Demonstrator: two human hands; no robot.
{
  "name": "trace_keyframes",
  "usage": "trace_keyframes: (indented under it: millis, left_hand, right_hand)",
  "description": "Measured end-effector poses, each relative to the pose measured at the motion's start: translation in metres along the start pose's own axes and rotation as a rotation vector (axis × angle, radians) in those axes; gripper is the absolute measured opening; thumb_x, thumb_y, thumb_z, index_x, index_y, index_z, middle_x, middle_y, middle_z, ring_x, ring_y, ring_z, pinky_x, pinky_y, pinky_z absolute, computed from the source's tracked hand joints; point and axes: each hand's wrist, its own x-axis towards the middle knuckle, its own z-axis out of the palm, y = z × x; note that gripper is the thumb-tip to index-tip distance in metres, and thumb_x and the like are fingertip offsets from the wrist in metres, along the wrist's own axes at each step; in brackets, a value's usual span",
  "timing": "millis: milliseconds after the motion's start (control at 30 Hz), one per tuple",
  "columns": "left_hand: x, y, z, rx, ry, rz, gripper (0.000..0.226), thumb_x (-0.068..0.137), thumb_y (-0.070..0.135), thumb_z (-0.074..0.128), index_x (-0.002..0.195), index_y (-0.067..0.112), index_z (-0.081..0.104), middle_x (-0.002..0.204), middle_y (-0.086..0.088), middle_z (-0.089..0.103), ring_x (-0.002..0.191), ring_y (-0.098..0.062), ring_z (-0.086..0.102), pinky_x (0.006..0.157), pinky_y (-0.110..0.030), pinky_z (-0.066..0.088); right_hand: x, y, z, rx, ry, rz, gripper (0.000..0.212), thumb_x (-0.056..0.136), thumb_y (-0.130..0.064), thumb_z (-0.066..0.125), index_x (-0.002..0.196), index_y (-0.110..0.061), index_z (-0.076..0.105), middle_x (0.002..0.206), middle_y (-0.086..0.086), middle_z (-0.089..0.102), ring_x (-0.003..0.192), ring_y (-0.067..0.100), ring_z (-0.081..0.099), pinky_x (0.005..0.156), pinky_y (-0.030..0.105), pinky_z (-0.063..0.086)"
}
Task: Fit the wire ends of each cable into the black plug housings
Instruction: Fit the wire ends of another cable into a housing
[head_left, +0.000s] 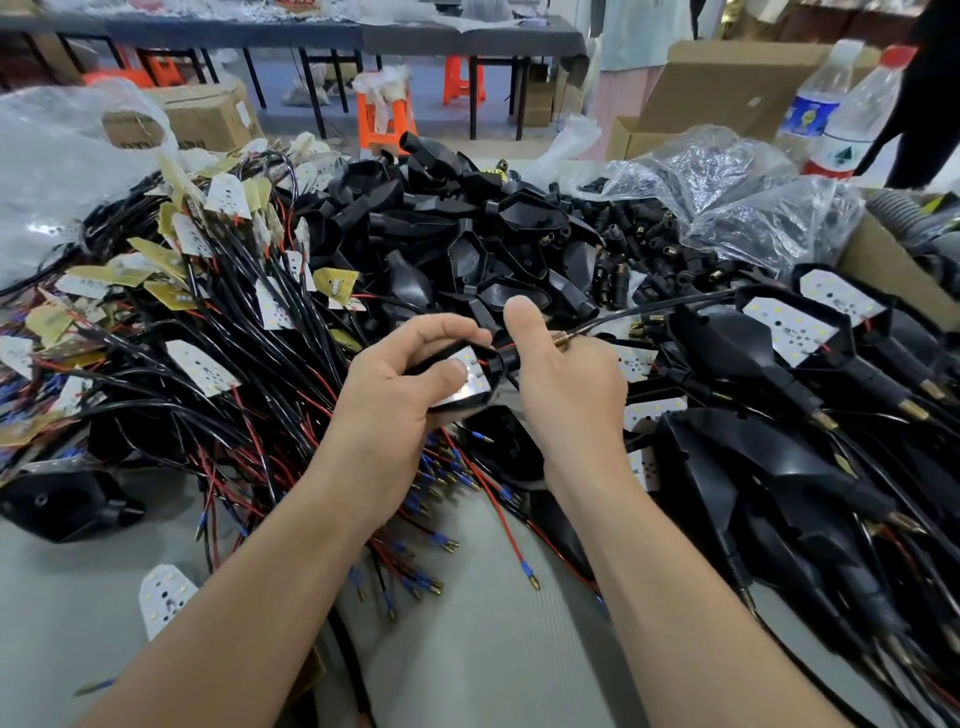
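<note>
My left hand (410, 384) grips a black plug housing (485, 389) with a white LED board (470, 371) seated in it, thumb pressing on the board. My right hand (566, 379) holds the housing's narrow stem end, where a black cable (665, 306) with a brass threaded tip (560, 340) comes out and runs off to the right. Loose red and black wires with blue-sleeved brass ends (441, 483) lie on the table under my hands.
A tangle of cables with white and yellow boards (208, 291) fills the left. Empty black housings (467, 234) are heaped behind. Finished housings (795, 374) lie stacked at right. Plastic bags (727, 197), two bottles (852, 119) and cardboard boxes stand further back.
</note>
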Motion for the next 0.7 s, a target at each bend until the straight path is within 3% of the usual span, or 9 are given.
trace_keyframes:
  millis: [67,133,267,367,433,500,567,700]
  left_hand:
    - [0.002,0.002,-0.001,-0.041,0.028,-0.107,0.031,0.099,-0.001,0.059,0.098,0.021,0.081,0.112,-0.009,0.070,0.096,-0.024,0.071,0.068,-0.031,0.063]
    - [0.006,0.006,-0.007,-0.117,0.065,-0.165,0.030,0.097,0.001,0.062,0.093,0.021,0.084,0.102,-0.009,0.073,0.090,-0.024,0.073,0.060,-0.026,0.061]
    - [0.012,0.013,-0.025,-0.167,0.175,-0.161,0.031,0.096,0.002,0.060,0.090,0.021,0.085,0.105,-0.016,0.075,0.090,-0.024,0.076,0.051,-0.020,0.054]
    - [0.010,0.013,-0.030,-0.107,0.172,-0.113,0.028,0.091,0.001,0.060,0.092,0.017,0.084,0.096,-0.014,0.076,0.080,-0.025,0.076,0.046,-0.021,0.048]
    - [0.009,0.015,-0.033,-0.100,0.145,-0.092,0.026,0.083,0.001,0.061,0.087,0.014,0.083,0.089,-0.012,0.077,0.068,-0.025,0.072,0.043,-0.021,0.042]
    - [0.009,0.017,-0.037,-0.095,0.115,-0.083,0.025,0.073,0.004,0.062,0.083,0.014,0.082,0.085,-0.013,0.077,0.062,-0.025,0.069,0.041,-0.020,0.038]
    - [0.009,0.019,-0.039,-0.096,0.083,-0.080,0.025,0.070,0.005,0.063,0.082,0.014,0.082,0.085,-0.014,0.077,0.060,-0.025,0.068,0.041,-0.021,0.037]
    - [0.005,0.023,-0.030,-0.145,0.012,-0.066,0.021,0.076,0.009,0.065,0.087,0.015,0.082,0.077,-0.013,0.071,0.063,-0.022,0.068,0.042,-0.020,0.039]
  right_hand:
    - [0.002,-0.002,-0.004,-0.001,-0.111,-0.114,0.066,0.071,-0.081,0.053,0.054,-0.017,0.052,0.043,-0.010,0.047,0.048,0.009,0.043,0.057,0.035,0.037]
    - [0.006,-0.005,-0.011,0.073,-0.155,-0.198,0.054,0.078,-0.066,0.062,0.064,-0.014,0.062,0.057,-0.004,0.065,0.054,0.012,0.054,0.061,0.042,0.047]
    - [0.010,-0.010,-0.031,0.065,0.148,-0.500,0.003,0.083,-0.028,0.071,0.086,-0.027,0.072,0.079,-0.014,0.072,0.077,0.003,0.066,0.076,0.030,0.054]
    - [0.005,-0.016,-0.033,-0.298,0.241,-0.849,0.038,0.078,-0.020,0.071,0.115,-0.031,0.071,0.132,-0.012,0.064,0.131,0.015,0.050,0.114,0.039,0.037]
    - [-0.001,-0.023,-0.030,-0.480,0.176,-0.950,0.038,0.078,-0.017,0.075,0.115,-0.029,0.075,0.152,0.000,0.052,0.146,0.029,0.036,0.120,0.045,0.025]
    - [-0.004,-0.029,-0.031,-0.554,0.126,-1.031,0.021,0.080,-0.016,0.077,0.097,-0.028,0.081,0.135,-0.003,0.066,0.135,0.032,0.049,0.113,0.043,0.025]
    - [-0.006,-0.038,-0.040,-0.615,0.112,-1.108,0.014,0.084,-0.018,0.075,0.086,-0.031,0.081,0.101,-0.014,0.075,0.108,0.026,0.058,0.103,0.039,0.025]
    - [-0.007,-0.063,-0.062,-0.918,0.081,-1.242,0.024,0.091,-0.023,0.059,0.076,-0.032,0.075,0.066,-0.012,0.062,0.082,0.020,0.051,0.092,0.039,0.024]
